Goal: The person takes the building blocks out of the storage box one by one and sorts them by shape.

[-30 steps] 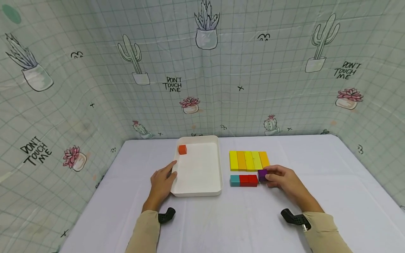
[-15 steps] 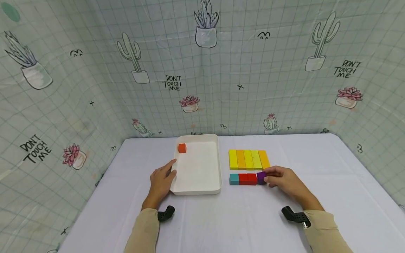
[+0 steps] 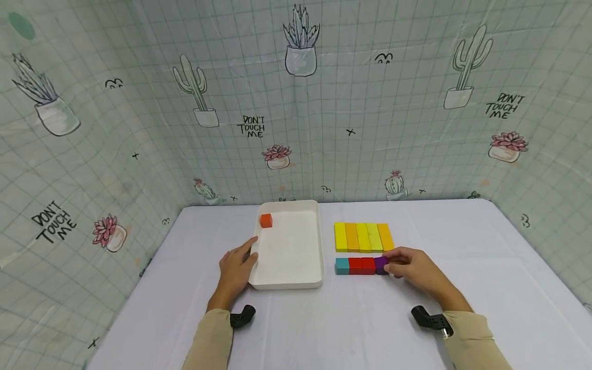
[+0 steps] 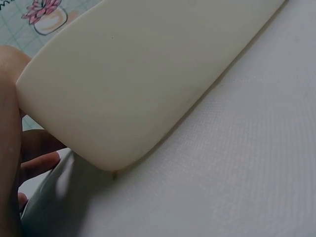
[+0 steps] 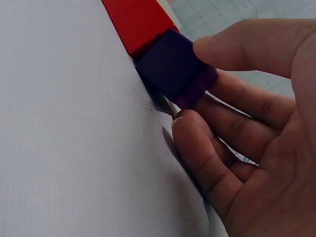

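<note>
Right wrist, fingers pinching glossy purple cube

White table bears tray, yellow-orange bars, seemingly four cubes.

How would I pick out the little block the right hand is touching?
Start at the white tray on the table; right of it lie five long yellow and orange bars. In front of those runs a short row of cubes, teal, red, red. The purple cube, darkest of all, ends that row at the right hand.
</note>
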Action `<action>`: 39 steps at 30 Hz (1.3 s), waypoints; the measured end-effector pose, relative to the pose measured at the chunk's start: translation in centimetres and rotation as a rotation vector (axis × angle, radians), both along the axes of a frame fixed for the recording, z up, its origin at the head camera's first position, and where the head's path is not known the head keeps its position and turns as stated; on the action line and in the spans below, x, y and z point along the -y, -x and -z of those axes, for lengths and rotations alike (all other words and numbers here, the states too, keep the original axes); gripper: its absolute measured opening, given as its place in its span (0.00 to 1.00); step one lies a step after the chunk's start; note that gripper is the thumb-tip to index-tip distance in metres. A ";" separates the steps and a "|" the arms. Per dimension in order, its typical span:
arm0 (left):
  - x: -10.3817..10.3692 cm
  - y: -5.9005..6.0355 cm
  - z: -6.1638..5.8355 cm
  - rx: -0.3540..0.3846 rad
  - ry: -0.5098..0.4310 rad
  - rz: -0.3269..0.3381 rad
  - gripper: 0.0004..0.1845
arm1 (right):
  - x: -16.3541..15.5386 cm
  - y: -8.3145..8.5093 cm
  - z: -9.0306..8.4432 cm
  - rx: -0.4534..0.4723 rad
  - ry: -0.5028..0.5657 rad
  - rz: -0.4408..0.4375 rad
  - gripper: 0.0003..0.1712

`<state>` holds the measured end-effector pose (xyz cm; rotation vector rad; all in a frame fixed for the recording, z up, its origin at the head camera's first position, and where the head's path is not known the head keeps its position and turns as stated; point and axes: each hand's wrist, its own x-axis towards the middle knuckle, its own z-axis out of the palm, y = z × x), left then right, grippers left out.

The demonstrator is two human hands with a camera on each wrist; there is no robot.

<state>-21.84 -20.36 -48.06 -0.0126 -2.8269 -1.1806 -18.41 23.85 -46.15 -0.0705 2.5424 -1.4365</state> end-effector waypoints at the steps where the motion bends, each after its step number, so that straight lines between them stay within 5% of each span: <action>1: 0.0 0.0 0.0 -0.003 -0.002 -0.001 0.26 | 0.0 0.0 0.0 0.000 -0.007 0.000 0.26; 39: 0.0 0.0 -0.2 -0.007 -0.009 0.008 0.26 | -0.6 0.3 0.1 -0.077 -0.066 -0.085 0.27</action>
